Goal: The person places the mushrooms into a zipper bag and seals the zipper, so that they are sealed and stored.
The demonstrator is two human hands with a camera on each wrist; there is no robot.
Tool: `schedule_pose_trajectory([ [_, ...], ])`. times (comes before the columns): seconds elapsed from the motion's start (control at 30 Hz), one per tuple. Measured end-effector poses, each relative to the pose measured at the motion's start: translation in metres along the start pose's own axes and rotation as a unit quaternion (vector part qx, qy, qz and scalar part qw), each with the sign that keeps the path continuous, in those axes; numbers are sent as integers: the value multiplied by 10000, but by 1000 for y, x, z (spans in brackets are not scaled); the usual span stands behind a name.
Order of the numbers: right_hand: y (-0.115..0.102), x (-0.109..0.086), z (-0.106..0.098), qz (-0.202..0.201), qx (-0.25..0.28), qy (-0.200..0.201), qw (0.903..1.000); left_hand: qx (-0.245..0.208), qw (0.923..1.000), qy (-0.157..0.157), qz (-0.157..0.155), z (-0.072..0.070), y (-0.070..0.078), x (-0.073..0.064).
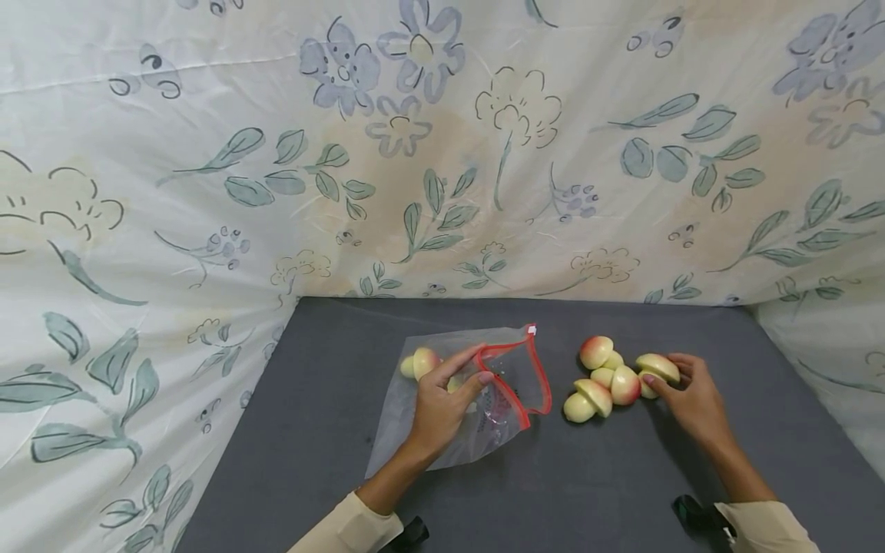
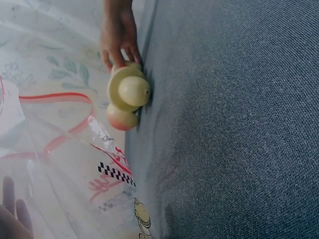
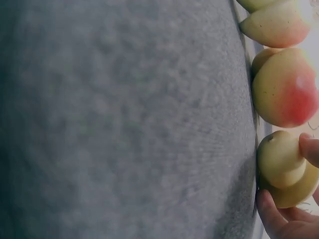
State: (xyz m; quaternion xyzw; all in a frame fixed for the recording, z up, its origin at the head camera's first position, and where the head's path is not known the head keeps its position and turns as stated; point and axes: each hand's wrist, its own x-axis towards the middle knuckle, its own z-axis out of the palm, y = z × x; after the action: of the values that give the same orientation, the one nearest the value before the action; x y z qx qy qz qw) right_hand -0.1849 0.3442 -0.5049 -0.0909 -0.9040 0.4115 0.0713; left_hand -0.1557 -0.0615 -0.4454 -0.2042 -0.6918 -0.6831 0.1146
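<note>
Right grip (image 1: 691,392): thumb and fingers pinch a mushroom (image 1: 657,365), set in the far right part of the table (image 1: 588,484); whether it is lifted cannot be told. Its cap is wider than its stem (image 3: 280,160), and both look smooth. Judged light and firm, possibly moulded, liable to roll or slip if squeezed off-centre; breakage seems unlikely, though the blushed surface might scuff. Best hold: opposite sides of the cap, or the stem just below it. Three other mushrooms (image 1: 626,384) lie clustered just beside it, on the side toward the table's left edge. Left grip (image 1: 439,407): holds the bag (image 1: 394,438) near its red rim (image 1: 539,376), the mouth gaping toward the table's right edge. The bag, clear and thin, is judged limp and slick, prone to collapse; the rim, apparently stiffer, is the sounder hold. Mushrooms show inside, partly hidden.
</note>
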Motion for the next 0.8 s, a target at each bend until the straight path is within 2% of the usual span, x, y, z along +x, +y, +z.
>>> schedule_pose_trajectory([
  [0.4, 6, 1, -5, 84, 73, -228, 9997, 17, 10000, 12, -85, 1, -3, -1],
  [0.6, 6, -2, -7, 233, 342, -175, 9990, 81, 9999, 37, -69, 2, -4, -1],
  [0.8, 6, -7, -7, 356, 358, -71, 9987, 77, 9999, 35, -97, 1, -4, -1],
])
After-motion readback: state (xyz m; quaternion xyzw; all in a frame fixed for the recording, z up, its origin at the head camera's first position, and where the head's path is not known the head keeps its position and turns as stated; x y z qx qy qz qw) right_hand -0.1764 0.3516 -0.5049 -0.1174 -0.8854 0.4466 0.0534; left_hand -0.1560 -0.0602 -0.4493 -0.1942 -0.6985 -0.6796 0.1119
